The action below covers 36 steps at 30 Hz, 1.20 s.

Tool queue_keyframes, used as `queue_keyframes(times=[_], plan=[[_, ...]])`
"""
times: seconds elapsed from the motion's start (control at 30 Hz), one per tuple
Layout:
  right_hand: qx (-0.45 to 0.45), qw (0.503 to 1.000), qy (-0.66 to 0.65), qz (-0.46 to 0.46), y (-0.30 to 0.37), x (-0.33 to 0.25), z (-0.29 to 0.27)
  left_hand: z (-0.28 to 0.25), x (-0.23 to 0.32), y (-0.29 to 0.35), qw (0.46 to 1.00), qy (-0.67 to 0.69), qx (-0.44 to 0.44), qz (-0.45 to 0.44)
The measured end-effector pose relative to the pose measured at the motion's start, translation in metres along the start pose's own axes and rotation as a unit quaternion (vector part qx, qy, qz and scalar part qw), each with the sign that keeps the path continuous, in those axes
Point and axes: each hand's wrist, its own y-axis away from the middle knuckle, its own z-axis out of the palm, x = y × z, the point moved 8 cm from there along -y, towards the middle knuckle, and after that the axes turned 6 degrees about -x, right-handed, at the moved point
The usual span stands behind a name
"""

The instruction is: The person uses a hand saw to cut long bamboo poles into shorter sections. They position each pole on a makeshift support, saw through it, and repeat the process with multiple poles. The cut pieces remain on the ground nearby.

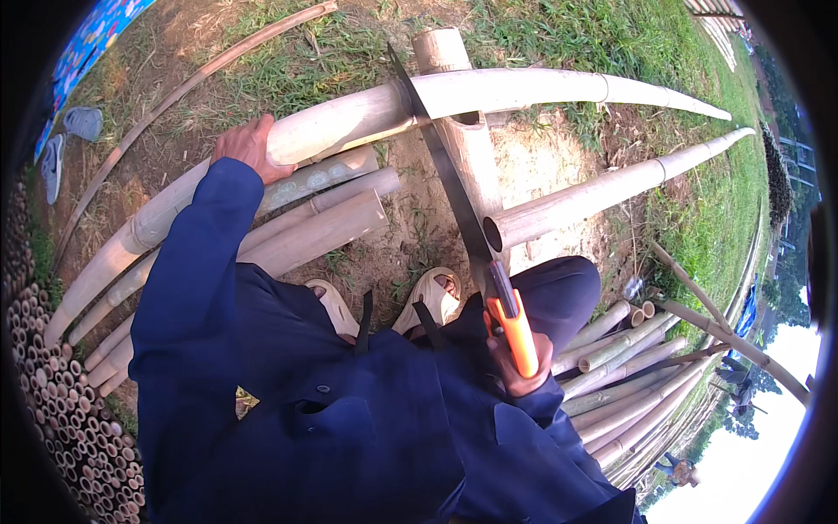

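A long pale bamboo pole [349,118] lies crosswise in front of me, over a thicker bamboo piece [472,170]. My left hand [247,147] is closed over the pole left of the saw, gripping it from above. My right hand [525,356] is wrapped round the orange handle of a handsaw [451,175], near my right knee. The saw's long dark blade slants up and away, its far part resting across the pole. Whether the teeth have cut into the bamboo cannot be made out.
Several cut bamboo lengths [323,231] lie below my left arm. Another pole [624,188] stretches away at right. Stacked bamboo [74,419] fills the lower left; more poles [642,402] lie at right. Grey shoes [83,123] sit far left. A person [681,472] is in the distance.
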Motion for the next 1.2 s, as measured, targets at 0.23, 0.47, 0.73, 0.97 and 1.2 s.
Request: queue_keyframes(times=[0.23,0.47,0.73,0.97,1.2], plan=[[0.000,0.996,-0.085,0.013,-0.160,-0.016,0.035,-0.005,0.007,-0.013,1.000,-0.007,0.021,0.018],[-0.026,0.997,-0.071,0.025,-0.024,0.019,0.010,0.005,-0.003,0.004,1.000,-0.008,0.022,0.014],[-0.002,0.998,-0.063,0.010,-0.141,-0.013,0.028,-0.002,0.009,-0.012,1.000,-0.009,0.018,0.022],[-0.031,0.998,-0.022,0.040,-0.052,0.007,0.013,-0.001,0.000,0.000,0.999,0.003,0.040,0.024],[-0.033,0.997,-0.060,0.032,-0.088,0.016,0.013,-0.001,0.007,-0.011,1.000,-0.012,0.009,0.017]])
